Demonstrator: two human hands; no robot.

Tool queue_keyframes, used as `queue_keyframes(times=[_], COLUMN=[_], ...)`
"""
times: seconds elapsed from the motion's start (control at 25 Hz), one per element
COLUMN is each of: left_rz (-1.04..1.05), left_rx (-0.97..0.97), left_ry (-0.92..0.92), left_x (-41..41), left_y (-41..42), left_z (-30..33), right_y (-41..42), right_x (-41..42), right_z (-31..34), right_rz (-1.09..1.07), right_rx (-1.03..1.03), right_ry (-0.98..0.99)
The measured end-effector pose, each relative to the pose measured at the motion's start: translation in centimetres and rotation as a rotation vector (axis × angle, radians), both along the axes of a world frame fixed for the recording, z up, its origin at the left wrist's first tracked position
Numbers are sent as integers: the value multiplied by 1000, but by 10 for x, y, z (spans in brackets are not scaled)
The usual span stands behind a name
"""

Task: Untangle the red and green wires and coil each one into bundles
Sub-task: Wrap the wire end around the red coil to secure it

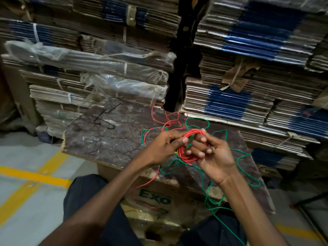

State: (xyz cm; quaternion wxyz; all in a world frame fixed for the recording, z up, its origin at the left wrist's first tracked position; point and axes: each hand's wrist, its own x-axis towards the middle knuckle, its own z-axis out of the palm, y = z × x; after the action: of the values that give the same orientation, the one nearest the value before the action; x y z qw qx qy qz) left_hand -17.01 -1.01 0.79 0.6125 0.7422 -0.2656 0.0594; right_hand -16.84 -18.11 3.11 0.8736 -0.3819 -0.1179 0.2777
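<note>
A red wire coil (pixel 188 157) of several loops hangs between both hands above a worn brown board (pixel 110 135). My right hand (pixel 213 155) grips the coil with fingers through its loops. My left hand (pixel 166 144) pinches the red wire at the coil's left side. Loose red wire (pixel 166 119) trails over the board's far edge and down past my left wrist. The green wire (pixel 239 160) lies uncoiled in wide loops on the board around and under my hands and hangs off the near edge.
The board rests on a cardboard box (pixel 154 199) printed with green letters. A bent black wire (pixel 104 118) lies on the board's far left. Stacks of flattened cartons (pixel 248 71) rise behind. Yellow lines (pixel 35 176) mark the floor at left.
</note>
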Motion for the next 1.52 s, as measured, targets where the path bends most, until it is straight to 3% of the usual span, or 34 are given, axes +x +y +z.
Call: queue_keyframes(times=[0.16, 0.36, 0.6, 0.76, 1.08, 1.36, 1.52], left_rz=[276, 556, 766, 892, 1038, 1030, 1020], left_rx=[-26, 59, 14, 104, 135, 169, 157], left_ry=[-85, -97, -43, 29, 91, 72, 65], left_x=[-6, 4, 8, 4, -9, -6, -7], left_y=[30, 97, 173, 222, 286, 298, 299], left_z=[0, -5, -10, -25, -46, -48, -43], right_y=[39, 115, 206, 251, 320, 342, 318], right_x=[14, 46, 80, 107, 154, 150, 147], right_z=[8, 8, -4, -20, -65, -70, -45], right_rz=[-80, -140, -9, 33, -71, -108, 122], right_rx=[-340, -590, -676, -767, -1308, -1445, -1301], right_ry=[-149, -350, -472, -577, -1249, -1341, -1074])
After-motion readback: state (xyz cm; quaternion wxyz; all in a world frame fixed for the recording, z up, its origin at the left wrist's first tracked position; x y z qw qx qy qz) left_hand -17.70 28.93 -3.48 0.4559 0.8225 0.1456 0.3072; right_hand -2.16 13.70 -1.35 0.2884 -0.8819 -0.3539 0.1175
